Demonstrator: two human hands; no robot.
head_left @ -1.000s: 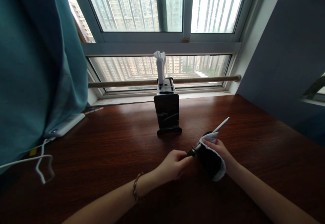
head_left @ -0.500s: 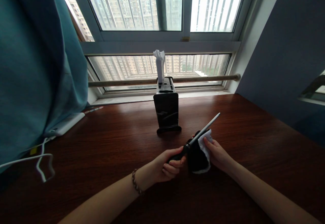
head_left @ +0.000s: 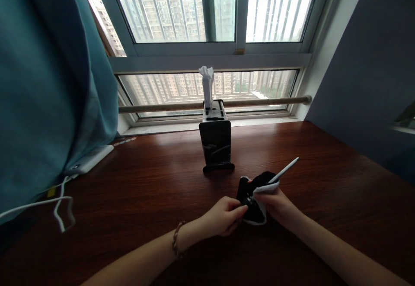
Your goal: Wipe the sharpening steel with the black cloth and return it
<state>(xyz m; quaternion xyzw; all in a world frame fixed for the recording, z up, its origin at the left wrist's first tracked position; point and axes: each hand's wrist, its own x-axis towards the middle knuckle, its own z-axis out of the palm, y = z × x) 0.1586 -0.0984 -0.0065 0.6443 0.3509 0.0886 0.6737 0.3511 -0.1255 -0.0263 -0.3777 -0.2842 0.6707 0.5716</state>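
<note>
- A rod (head_left: 285,171), thin and pale, is seen slanting up to the right above the table (head_left: 129,182), just in front of the block (head_left: 216,145).
- Only the upper part of the rod is visible; the lower part is wrapped in a cloth (head_left: 254,195), dark with a white edge.
- The rod's handle is hidden inside the left hand (head_left: 223,214), whose fingers are curled closed around it; just a dark stub can be made out at the thumb.
- The cloth is gripped by the right hand (head_left: 275,204), fingers closed and pinched about the rod through the fabric; the fingertips are largely covered by the cloth.
- A bracelet (head_left: 177,238) is worn on the left wrist.
- The block stands upright, well behind the hands, with a white tissue (head_left: 207,85) sticking out of its top; what its slots hold cannot be made out.
- At the left, a white box (head_left: 90,159) is partly covered by the curtain (head_left: 48,82), and a white cable (head_left: 61,201) is cut off by the left edge.
- Both forearms are cut off at the bottom edge.
</note>
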